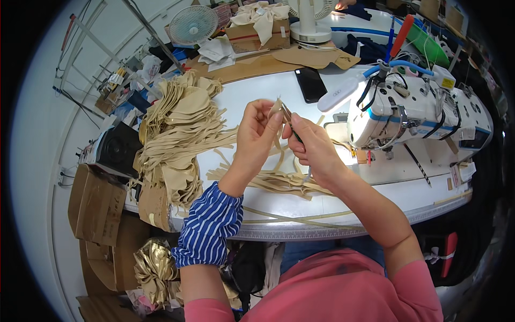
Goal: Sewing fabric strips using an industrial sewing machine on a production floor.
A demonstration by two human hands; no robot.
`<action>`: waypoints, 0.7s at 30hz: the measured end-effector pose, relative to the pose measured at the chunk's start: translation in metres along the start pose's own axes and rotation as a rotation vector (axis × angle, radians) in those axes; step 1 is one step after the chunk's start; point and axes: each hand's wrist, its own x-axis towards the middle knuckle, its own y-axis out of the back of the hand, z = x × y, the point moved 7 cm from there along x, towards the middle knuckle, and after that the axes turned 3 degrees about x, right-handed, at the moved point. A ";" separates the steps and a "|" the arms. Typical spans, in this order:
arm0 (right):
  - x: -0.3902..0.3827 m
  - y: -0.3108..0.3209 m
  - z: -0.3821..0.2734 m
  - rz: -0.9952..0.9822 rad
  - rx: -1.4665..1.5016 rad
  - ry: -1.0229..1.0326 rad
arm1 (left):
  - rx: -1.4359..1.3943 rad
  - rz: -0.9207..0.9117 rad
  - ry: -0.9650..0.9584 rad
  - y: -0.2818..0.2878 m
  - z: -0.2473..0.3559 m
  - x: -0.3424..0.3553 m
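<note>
My left hand (pixel 254 131), its forearm in a blue-and-white striped sleeve cover, pinches the end of a beige fabric strip (pixel 277 107) above the white table. Close against it, my right hand (pixel 316 149) is closed around thread snips (pixel 287 114); the metal blades reach up to the strip, and a bit of dark green handle shows. Whether the blades are touching the fabric is too small to tell. Under my hands lie several loose beige strips (pixel 289 182). A large heap of beige fabric pieces with long ties (pixel 182 118) sits left of my left hand.
A white sewing machine (pixel 397 115) stands on the right, its lamp lit. A black phone (pixel 310 85) lies beyond my hands. Fans (pixel 193 25) and a cardboard box of cloth (pixel 257 36) line the back. Cardboard boxes (pixel 99 206) and gold fabric (pixel 155 268) are at lower left.
</note>
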 end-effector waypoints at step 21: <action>-0.003 -0.009 0.009 0.020 0.196 -0.069 | -0.183 0.057 0.009 0.011 -0.016 0.001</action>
